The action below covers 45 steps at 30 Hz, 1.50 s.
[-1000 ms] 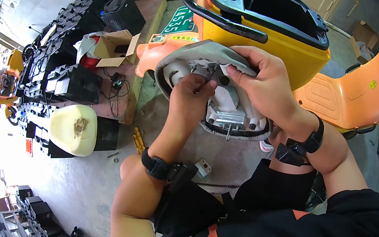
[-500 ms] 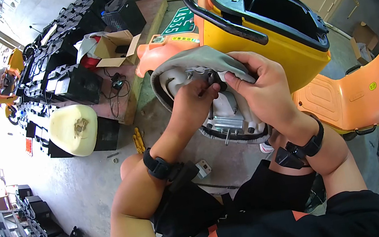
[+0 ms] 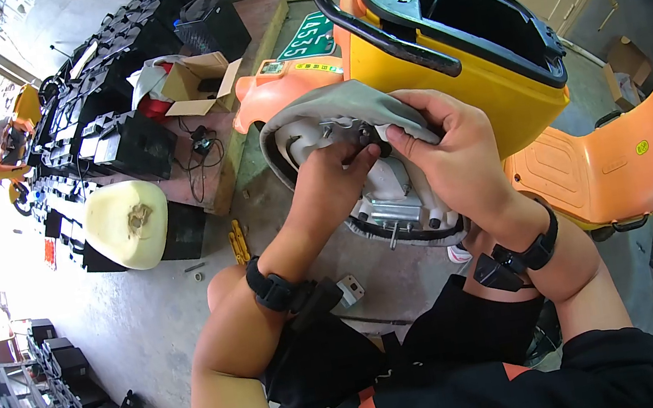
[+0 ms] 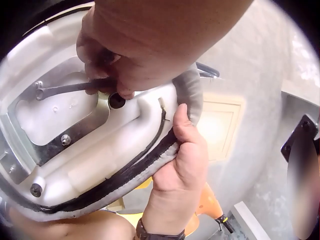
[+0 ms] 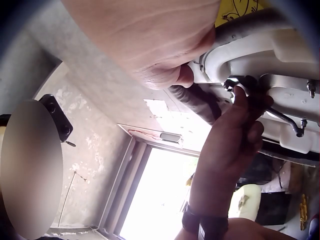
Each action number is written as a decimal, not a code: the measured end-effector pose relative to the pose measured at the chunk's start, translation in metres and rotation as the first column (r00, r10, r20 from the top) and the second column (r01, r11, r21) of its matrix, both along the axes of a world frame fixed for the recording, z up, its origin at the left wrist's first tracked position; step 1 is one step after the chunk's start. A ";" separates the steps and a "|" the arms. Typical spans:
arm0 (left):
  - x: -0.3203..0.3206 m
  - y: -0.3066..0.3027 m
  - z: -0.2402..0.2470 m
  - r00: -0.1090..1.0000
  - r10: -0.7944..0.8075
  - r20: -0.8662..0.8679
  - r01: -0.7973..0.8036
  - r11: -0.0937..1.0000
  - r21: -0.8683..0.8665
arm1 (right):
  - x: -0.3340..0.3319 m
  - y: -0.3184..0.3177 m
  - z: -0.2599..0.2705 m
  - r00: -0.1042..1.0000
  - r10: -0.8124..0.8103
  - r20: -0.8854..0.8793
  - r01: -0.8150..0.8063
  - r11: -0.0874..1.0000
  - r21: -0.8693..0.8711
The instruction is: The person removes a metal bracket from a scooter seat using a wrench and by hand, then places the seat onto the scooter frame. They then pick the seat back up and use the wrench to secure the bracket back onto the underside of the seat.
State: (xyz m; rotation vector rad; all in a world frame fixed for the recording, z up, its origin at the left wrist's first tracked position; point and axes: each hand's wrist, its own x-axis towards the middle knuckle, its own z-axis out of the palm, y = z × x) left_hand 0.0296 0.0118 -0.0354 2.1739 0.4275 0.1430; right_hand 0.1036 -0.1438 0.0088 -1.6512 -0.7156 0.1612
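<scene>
An upturned seat shows its white underside (image 4: 95, 165), metal bracket (image 3: 396, 210) and grey cover (image 3: 353, 100) in front of the person. My left hand (image 3: 331, 176) curls its fingers round a slim dark metal tool (image 4: 67, 90) lying across the bracket (image 4: 100, 117); the tool's far end (image 5: 299, 132) reaches beside a bolt. Inside the left hand's grip the tool's near end is hidden. The right hand (image 3: 459, 153) pinches the cover's loose edge between thumb and fingers, on the seat's right side. Near the left fingertips is a dark round hole (image 4: 117, 101).
A yellow scooter body (image 3: 451, 73) with a black rail (image 3: 394, 39) stands just beyond the seat. Black batteries (image 3: 133, 145), an open carton (image 3: 196, 83) and a pale foam seat pad (image 3: 127, 225) are at the left. An orange seat-shaped panel (image 3: 607, 168) is at the right.
The seat has shifted slightly left and down, with both hands following. The tool showed below the left hand half a second ago and is now mostly hidden in the head view.
</scene>
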 end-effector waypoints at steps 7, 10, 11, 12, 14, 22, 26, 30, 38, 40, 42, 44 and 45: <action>-0.003 -0.001 -0.003 0.999 0.009 0.039 -0.010 1.000 0.021 | -0.001 0.001 -0.001 1.000 0.000 -0.016 0.000 1.000 0.012; -0.004 -0.002 -0.005 0.998 0.023 0.056 -0.028 0.996 0.085 | -0.002 0.001 0.000 1.000 0.003 -0.009 -0.003 1.000 0.010; -0.004 -0.001 -0.010 0.986 -0.008 0.165 -0.025 0.980 0.197 | -0.002 0.001 0.000 1.000 0.008 -0.004 -0.008 1.000 0.009; -0.004 0.000 -0.012 0.962 -0.052 0.268 -0.034 0.951 0.306 | -0.002 0.001 0.000 1.000 0.008 -0.005 -0.008 1.000 0.008; -0.006 -0.001 -0.011 0.975 -0.032 0.220 -0.043 0.944 0.328 | -0.002 0.002 0.000 1.000 0.007 0.014 -0.007 1.000 0.012; -0.005 -0.006 0.011 0.985 0.099 0.141 -0.128 0.968 0.215 | -0.002 0.002 -0.001 1.000 -0.002 0.006 0.002 1.000 -0.006; -0.004 -0.009 0.002 0.954 0.136 0.267 -0.188 0.965 0.182 | -0.003 0.003 -0.003 1.000 -0.005 0.014 0.005 1.000 0.003; -0.003 -0.008 -0.002 0.936 0.140 0.323 -0.209 0.959 0.190 | -0.002 0.003 -0.004 0.999 -0.007 0.032 0.007 1.000 -0.007; -0.002 -0.014 -0.010 0.923 0.150 0.354 -0.229 0.954 0.192 | -0.006 0.003 -0.005 0.993 -0.029 0.111 0.035 0.998 -0.046; -0.002 -0.014 -0.009 0.915 0.146 0.376 -0.236 0.950 0.204 | -0.007 0.004 -0.005 0.995 -0.032 0.097 0.036 0.998 -0.046; -0.001 -0.015 -0.008 0.931 0.145 0.335 -0.229 0.947 0.227 | -0.007 0.003 -0.005 0.996 -0.035 0.086 0.039 0.998 -0.049; -0.001 -0.017 -0.007 0.934 0.147 0.327 -0.225 0.950 0.218 | -0.007 0.003 -0.004 0.996 -0.030 0.081 0.035 0.998 -0.060; -0.001 -0.017 -0.007 0.937 0.147 0.316 -0.221 0.952 0.211 | -0.006 0.002 -0.005 0.996 -0.029 0.083 0.034 0.998 -0.061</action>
